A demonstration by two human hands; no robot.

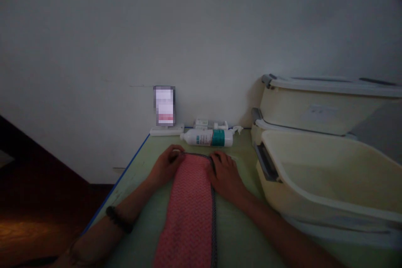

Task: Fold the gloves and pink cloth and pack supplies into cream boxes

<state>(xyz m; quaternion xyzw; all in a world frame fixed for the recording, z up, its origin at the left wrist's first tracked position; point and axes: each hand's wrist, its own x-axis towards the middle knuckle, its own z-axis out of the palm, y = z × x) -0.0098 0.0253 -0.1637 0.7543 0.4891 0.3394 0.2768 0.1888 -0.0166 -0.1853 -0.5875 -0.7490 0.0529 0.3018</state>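
A long pink-red cloth [191,205] with a dark patterned edging lies lengthwise down the table, its near end running out of the frame. At its far left corner, my left hand [168,162] pinches the edge between thumb and fingers. The far right corner is under the curled fingers of my right hand [225,172], with the thumb on the cloth. Just beyond the far edge, a white bottle with a green band [207,137] lies on its side. My left wrist wears a dark beaded bracelet [119,219].
A phone [165,106] with a blurred screen stands on a white stand [166,130] by the wall. Behind the white bottle lies a clear bottle [204,124]. A cream bin [270,192] sits at the right, with lidded bins [301,109] stacked behind. The green table [135,176] has a blue left edge.
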